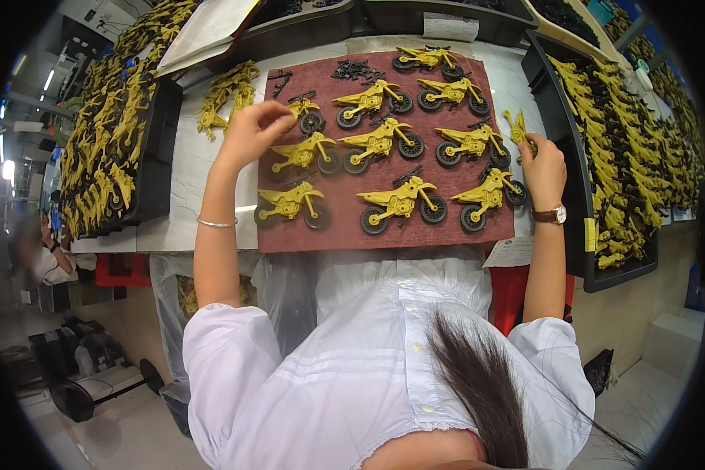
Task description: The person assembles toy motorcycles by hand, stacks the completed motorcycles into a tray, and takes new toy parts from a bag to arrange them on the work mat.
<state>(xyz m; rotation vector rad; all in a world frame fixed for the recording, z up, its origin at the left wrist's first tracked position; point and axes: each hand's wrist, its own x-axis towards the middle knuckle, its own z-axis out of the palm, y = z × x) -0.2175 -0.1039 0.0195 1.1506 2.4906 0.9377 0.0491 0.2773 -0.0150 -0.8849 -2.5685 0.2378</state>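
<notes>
Several yellow toy motorcycles (400,200) with black wheels lie in rows on a dark red cloth (337,231). At the cloth's upper left, my left hand (254,129) has its fingertips drawn together beside the rear end of one toy motorcycle (304,107). Whatever is between those fingers is hidden. Past the cloth's right edge, my right hand (544,168) is closed around the lower end of a yellow motorcycle body (517,127). Small black parts (358,70) sit in a heap at the cloth's far edge, near a few black pieces (279,81).
Yellow parts fill a black tray (160,149) on the left and another black tray (586,235) on the right. Loose yellow bodies (227,94) lie left of the cloth. More black bins (309,27) line the back. A paper slip (509,252) hangs at the front edge.
</notes>
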